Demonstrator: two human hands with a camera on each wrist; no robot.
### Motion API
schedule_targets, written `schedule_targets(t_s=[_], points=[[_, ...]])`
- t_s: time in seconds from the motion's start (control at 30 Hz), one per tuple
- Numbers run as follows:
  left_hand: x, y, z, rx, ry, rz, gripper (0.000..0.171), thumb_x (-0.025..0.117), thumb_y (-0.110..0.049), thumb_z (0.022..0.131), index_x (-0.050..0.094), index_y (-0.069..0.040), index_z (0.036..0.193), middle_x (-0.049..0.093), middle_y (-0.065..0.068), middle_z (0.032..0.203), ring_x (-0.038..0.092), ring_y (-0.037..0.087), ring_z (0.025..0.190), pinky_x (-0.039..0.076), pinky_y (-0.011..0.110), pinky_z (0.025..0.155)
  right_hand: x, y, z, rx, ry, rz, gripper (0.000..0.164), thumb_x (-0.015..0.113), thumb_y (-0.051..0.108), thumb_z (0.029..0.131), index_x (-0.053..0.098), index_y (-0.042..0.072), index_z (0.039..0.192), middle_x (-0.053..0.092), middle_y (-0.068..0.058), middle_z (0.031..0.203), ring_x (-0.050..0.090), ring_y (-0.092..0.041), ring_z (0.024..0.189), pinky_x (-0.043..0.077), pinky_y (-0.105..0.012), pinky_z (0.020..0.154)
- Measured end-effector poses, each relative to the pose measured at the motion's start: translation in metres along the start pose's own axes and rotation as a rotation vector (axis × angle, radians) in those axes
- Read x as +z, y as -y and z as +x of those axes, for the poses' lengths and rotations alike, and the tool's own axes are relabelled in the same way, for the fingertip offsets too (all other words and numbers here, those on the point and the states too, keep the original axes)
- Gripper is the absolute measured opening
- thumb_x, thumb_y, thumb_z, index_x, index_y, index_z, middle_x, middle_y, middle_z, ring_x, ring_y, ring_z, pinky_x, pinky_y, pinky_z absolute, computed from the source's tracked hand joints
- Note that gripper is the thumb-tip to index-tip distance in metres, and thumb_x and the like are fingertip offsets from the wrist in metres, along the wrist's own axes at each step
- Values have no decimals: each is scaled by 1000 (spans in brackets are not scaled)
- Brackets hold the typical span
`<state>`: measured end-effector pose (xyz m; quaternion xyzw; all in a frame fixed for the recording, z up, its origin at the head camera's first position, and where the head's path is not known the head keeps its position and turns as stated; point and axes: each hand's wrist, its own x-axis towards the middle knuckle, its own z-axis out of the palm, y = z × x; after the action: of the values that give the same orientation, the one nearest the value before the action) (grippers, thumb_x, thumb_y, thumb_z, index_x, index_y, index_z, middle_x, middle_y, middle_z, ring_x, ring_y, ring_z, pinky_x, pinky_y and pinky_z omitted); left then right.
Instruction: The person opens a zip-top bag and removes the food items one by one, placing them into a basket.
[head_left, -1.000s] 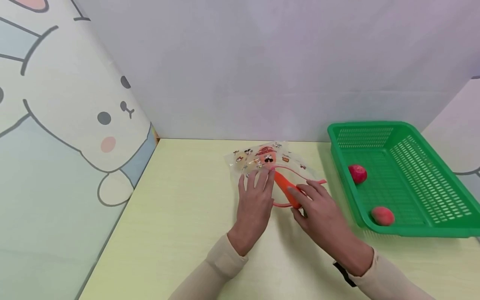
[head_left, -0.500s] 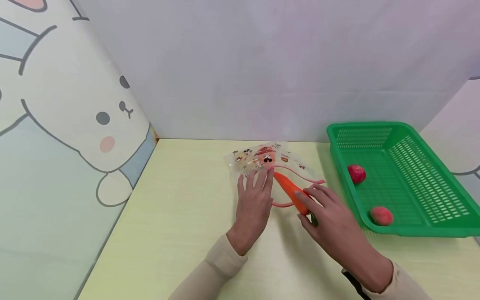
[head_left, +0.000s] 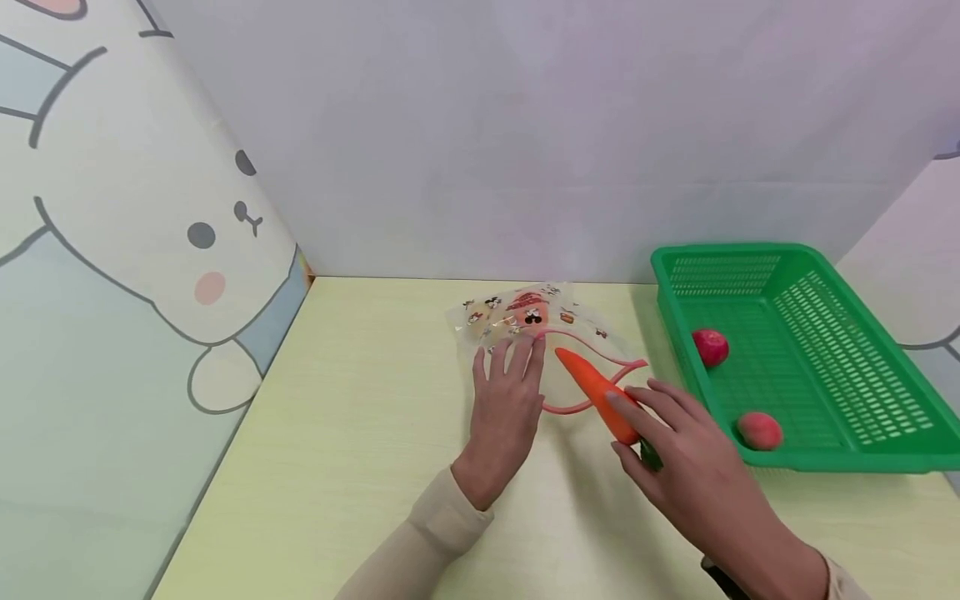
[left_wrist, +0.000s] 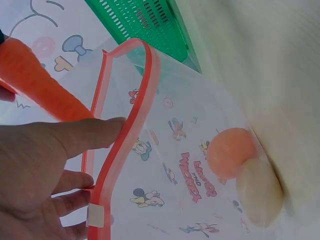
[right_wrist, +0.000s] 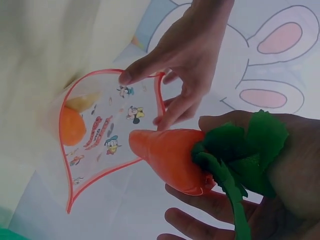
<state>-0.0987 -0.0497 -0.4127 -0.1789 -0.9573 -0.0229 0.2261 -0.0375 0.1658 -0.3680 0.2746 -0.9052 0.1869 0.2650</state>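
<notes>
A clear cartoon-print zip bag (head_left: 570, 321) with a red-edged mouth (left_wrist: 120, 137) lies at mid-table, its mouth spread. My left hand (head_left: 504, 417) holds the bag at that mouth, the thumb on the red edge in the left wrist view. Inside the bag are a round orange thing (left_wrist: 231, 152) and a pale oval one (left_wrist: 259, 192). My right hand (head_left: 697, 467) grips an orange toy carrot (head_left: 596, 390) near its green leaves (right_wrist: 245, 155). The carrot's narrow tip points toward the bag's mouth.
To the right stands a green plastic basket (head_left: 862, 461). In it lie a dark red round fruit (head_left: 710, 347) and a pinkish peach-like fruit (head_left: 761, 431). A pale wall (head_left: 480, 150) rises behind the table (head_left: 360, 417), and a rabbit-printed cloth (head_left: 135, 275) bounds its left side.
My right hand has drawn the carrot back toward the lower right, its tip now apart from my left hand's fingers. The left hand and bag have stayed nearly in place.
</notes>
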Motion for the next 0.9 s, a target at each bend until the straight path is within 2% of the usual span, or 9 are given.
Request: schedule_targets(t_s=[0.07,0.1,0.17,0.2,0.27,0.33,0.57,0.77,0.9], points=[[1,0,0,0,-4,0,91,97,-28,77,53,-12,155,52,5,150,46,28,137,45,57,112,-2,1,-1,-1,-26,-3,39,66,36,101,75,9,128,72,-13,119,62,-40,119,57,-50,85],[1,0,0,1,-3,0,91,97,-28,77,53,-12,155,52,5,150,46,28,137,45,57,112,-4,1,-2,-4,-40,-8,44,57,43,106,76,9,127,73,-13,119,63,-39,118,57,-48,84],[1,0,0,0,-1,1,92,98,-29,77,53,-12,155,51,4,151,46,28,138,45,57,112,-6,1,-3,-12,-77,-8,62,37,54,111,77,8,124,73,-12,119,64,-38,117,56,-34,95],[1,0,0,0,2,1,92,98,-29,77,53,-12,155,51,4,151,46,28,138,45,57,112,-8,1,-3,-10,-87,-7,64,36,56,110,77,8,123,73,-12,118,65,-38,116,53,-25,101],[1,1,0,-1,8,3,92,97,-29,77,52,-13,155,51,4,151,46,28,138,45,57,112,-11,1,-3,-6,-98,-1,66,37,59,110,77,8,122,74,-12,119,65,-37,115,38,-10,110],[1,1,0,-3,12,4,92,97,-30,77,52,-13,155,50,4,152,46,28,138,45,57,112,-15,-1,-3,1,-105,17,68,38,60,109,77,6,122,74,-14,118,66,-37,114,21,-3,113],[0,1,1,-5,11,15,92,97,-31,78,51,-13,156,51,4,151,45,28,138,45,57,112,-21,-10,-4,28,-154,44,67,42,60,109,78,4,121,75,-15,114,64,-39,111,25,-2,111],[-1,1,0,-2,7,16,92,97,-31,78,51,-13,156,50,4,151,45,28,138,44,57,112,-23,-28,-4,124,-145,0,76,40,68,105,78,3,121,76,-18,112,64,-41,110,20,3,103],[-1,1,0,-3,12,24,92,96,-31,78,50,-13,156,50,4,151,45,28,138,44,56,112,-22,-47,-6,174,-164,-25,83,40,72,103,78,0,120,75,-22,112,65,-44,107,23,3,99]])
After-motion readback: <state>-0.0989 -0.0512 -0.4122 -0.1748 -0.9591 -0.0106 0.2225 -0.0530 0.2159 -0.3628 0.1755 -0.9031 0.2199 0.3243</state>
